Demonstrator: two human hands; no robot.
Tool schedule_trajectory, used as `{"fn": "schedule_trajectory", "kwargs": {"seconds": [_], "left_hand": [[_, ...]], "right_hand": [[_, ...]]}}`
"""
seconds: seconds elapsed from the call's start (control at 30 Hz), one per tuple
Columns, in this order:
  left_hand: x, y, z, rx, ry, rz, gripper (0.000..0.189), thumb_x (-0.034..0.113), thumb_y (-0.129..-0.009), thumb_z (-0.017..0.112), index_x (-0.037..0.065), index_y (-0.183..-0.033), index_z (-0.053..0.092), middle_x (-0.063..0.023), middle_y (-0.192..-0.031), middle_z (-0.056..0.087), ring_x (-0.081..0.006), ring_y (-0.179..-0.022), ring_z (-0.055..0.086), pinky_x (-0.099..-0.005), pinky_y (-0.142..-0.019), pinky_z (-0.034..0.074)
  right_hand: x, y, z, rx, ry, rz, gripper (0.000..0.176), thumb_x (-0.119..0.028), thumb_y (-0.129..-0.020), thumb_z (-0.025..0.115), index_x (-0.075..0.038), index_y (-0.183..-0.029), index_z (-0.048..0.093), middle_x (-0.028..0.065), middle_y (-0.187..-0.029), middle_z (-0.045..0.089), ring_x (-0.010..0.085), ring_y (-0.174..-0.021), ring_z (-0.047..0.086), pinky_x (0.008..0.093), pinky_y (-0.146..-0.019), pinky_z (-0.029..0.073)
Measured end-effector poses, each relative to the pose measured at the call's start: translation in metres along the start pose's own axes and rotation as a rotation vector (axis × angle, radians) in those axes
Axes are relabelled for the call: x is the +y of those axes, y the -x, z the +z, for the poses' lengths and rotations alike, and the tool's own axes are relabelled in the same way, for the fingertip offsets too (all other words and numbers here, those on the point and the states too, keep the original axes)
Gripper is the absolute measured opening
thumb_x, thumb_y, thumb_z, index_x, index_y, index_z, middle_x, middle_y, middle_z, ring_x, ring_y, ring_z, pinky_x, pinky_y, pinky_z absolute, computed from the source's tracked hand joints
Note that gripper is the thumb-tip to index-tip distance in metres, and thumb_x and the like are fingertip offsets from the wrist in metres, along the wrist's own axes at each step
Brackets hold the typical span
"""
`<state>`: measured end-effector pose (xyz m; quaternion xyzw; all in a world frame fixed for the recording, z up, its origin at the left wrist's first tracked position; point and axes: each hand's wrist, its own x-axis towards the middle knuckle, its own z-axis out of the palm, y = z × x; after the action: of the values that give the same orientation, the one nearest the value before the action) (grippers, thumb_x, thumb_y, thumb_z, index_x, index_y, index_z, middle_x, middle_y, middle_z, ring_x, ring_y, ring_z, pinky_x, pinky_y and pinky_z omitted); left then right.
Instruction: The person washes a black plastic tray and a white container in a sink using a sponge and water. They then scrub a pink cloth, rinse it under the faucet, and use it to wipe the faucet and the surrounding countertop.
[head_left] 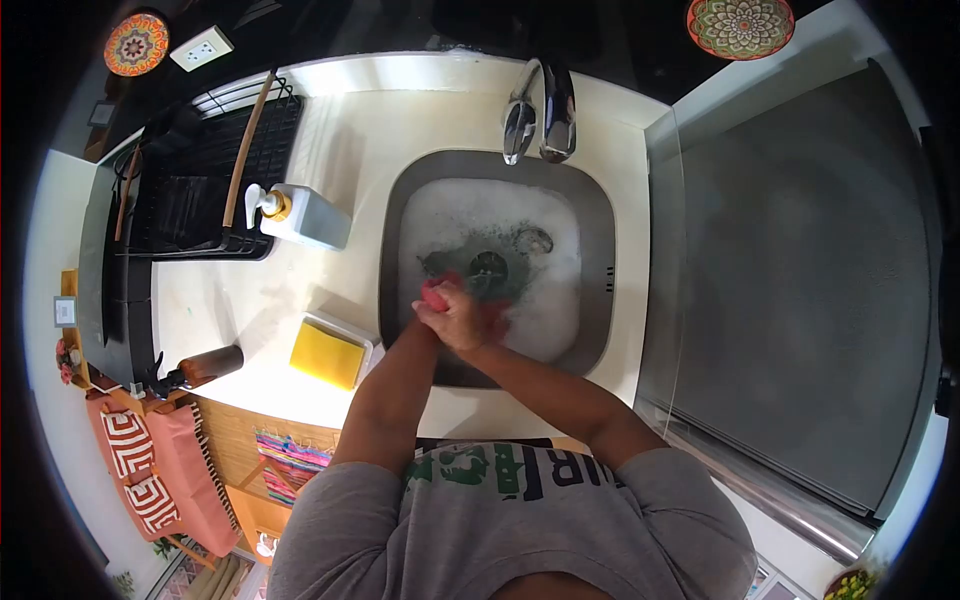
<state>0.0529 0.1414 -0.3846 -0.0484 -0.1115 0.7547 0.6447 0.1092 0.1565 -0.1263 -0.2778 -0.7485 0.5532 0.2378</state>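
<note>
My right hand (460, 322) is closed on a wet red cloth (436, 294) low over the soapy water. Part of the cloth bulges out past the fingers, and a blurred red patch shows to the right, at the water. Reaching in from the left, my left hand (430, 327) meets the right one at the cloth; its fingers are hidden beneath. Both hands are inside the grey sink (596, 215), toward its near left side. Foam (470, 200) covers much of the water, with a darker gap around the drain (488, 266).
A chrome faucet (540, 110) stands behind the sink. To the left are a white pump bottle (312, 215), a black dish rack (200, 180), a yellow sponge (327, 356) in a tray and a brown spray bottle (210, 366). A clear panel (668, 270) edges the right side.
</note>
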Motion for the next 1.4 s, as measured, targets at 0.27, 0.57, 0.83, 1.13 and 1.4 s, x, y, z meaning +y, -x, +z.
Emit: {"fn": "schedule_trajectory", "kwargs": {"seconds": [0.27,0.57,0.83,1.13,1.4], "left_hand": [[-0.059,-0.046,0.232,0.977,-0.802,-0.064,0.027,0.033,-0.09,0.039,0.011,-0.095,0.053,-0.008,-0.09,0.053,-0.0211,-0.088,0.053,-0.0344,-0.079,0.044],[-0.063,-0.052,0.261,1.043,-0.583,0.095,0.035,0.037,-0.09,0.042,0.01,-0.113,0.048,-0.0107,-0.107,0.055,-0.0244,-0.095,0.054,-0.0409,-0.086,0.043],[-0.075,-0.049,0.312,0.522,-0.629,0.073,0.046,0.041,-0.086,0.05,0.007,-0.116,0.047,-0.009,-0.113,0.053,-0.0255,-0.101,0.053,-0.042,-0.092,0.039],[-0.043,-0.027,0.247,0.703,-0.512,0.005,0.048,0.045,-0.088,0.04,0.008,-0.117,0.048,-0.0092,-0.106,0.056,-0.0261,-0.096,0.056,-0.0415,-0.085,0.044],[-0.086,-0.053,0.238,0.462,-0.338,-0.023,0.028,0.035,-0.088,0.043,0.009,-0.096,0.051,-0.007,-0.091,0.056,-0.0192,-0.076,0.056,-0.035,-0.068,0.048]], "right_hand": [[0.034,-0.053,-0.044,0.247,0.116,0.249,0.019,-0.021,-0.071,0.064,-0.003,-0.074,0.062,0.0168,-0.078,0.061,0.0318,-0.073,0.058,0.0355,-0.067,0.046],[0.032,-0.063,-0.063,0.099,0.262,0.385,0.037,-0.038,-0.082,0.052,-0.002,-0.084,0.062,0.0173,-0.088,0.061,0.0297,-0.079,0.058,0.0366,-0.069,0.044],[0.048,-0.031,-0.071,-0.063,-0.921,0.622,0.045,-0.045,-0.087,0.046,-0.005,-0.107,0.057,0.0103,-0.105,0.059,0.0251,-0.097,0.056,0.0377,-0.08,0.045],[-0.025,-0.016,-0.066,0.099,-0.87,0.531,0.026,-0.019,-0.082,0.062,-0.002,-0.1,0.058,0.0071,-0.089,0.061,0.015,-0.079,0.059,0.0271,-0.072,0.048],[0.028,-0.047,-0.055,0.232,0.029,0.01,0.019,-0.02,-0.074,0.065,-0.003,-0.079,0.062,0.0129,-0.084,0.062,0.0215,-0.074,0.059,0.0308,-0.069,0.045]]}}
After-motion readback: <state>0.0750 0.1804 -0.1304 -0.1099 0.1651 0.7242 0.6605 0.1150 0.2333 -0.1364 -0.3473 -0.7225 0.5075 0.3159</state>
